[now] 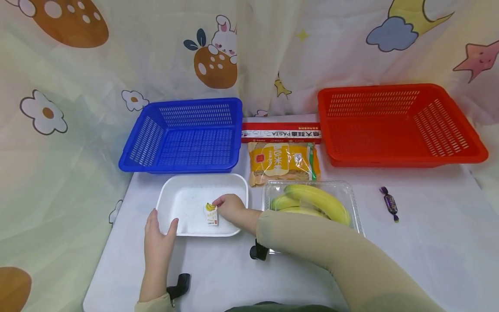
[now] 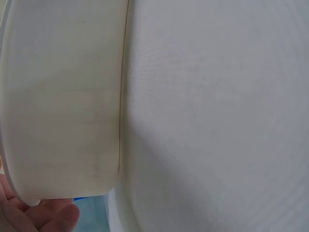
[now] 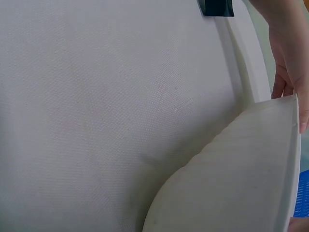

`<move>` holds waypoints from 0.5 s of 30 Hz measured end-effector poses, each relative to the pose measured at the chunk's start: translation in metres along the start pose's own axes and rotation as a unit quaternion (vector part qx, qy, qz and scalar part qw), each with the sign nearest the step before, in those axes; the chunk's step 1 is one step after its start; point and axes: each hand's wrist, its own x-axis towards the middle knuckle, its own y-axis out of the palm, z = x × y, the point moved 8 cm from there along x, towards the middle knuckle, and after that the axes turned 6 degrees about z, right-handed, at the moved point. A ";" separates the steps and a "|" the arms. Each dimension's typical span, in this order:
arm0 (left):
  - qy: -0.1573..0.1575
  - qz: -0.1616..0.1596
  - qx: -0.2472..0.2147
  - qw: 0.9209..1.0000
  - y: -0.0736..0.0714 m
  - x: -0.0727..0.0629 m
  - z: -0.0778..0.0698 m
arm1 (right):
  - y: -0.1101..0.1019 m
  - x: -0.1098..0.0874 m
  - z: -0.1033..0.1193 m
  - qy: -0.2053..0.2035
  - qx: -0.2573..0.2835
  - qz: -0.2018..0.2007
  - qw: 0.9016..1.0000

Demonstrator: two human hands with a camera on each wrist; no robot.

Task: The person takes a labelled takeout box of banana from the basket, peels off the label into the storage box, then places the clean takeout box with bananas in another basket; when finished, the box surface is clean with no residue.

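A white tray (image 1: 181, 197) lies on the table in front of the blue basket; its outer wall fills the left of the left wrist view (image 2: 63, 106). My left hand (image 1: 159, 242) holds the tray's near left corner, thumb over the rim and fingers along the outside. Over the tray's right half, my right hand (image 1: 234, 210) pinches the top of a small white packet (image 1: 212, 217) with a banana picture on it. In the right wrist view the tray wall (image 3: 231, 174) hides the packet and most of the right hand.
A blue basket (image 1: 195, 169) stands behind the tray and a red basket (image 1: 405, 160) at the back right. Between them lie a red pasta box (image 1: 280, 126) and a yellow food bag (image 1: 284, 162). Bananas (image 1: 319, 197) sit in a clear container (image 1: 352, 195) under the right forearm. A wrapped candy (image 1: 390, 203) lies farther right.
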 end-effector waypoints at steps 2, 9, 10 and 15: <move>0.003 -0.002 -0.003 1.000 0.000 0.000 -0.001 | -0.001 -0.001 0.000 0.001 -0.006 -0.002 1.000; -0.002 -0.004 0.001 1.000 0.000 -0.001 0.000 | -0.002 -0.003 0.001 -0.002 -0.010 0.004 1.000; -0.002 -0.004 0.001 1.000 0.000 -0.001 0.001 | -0.002 -0.003 0.001 -0.003 -0.007 0.005 1.000; -0.001 -0.002 -0.001 1.000 0.001 0.000 0.002 | -0.001 -0.003 0.002 -0.005 0.011 0.007 1.000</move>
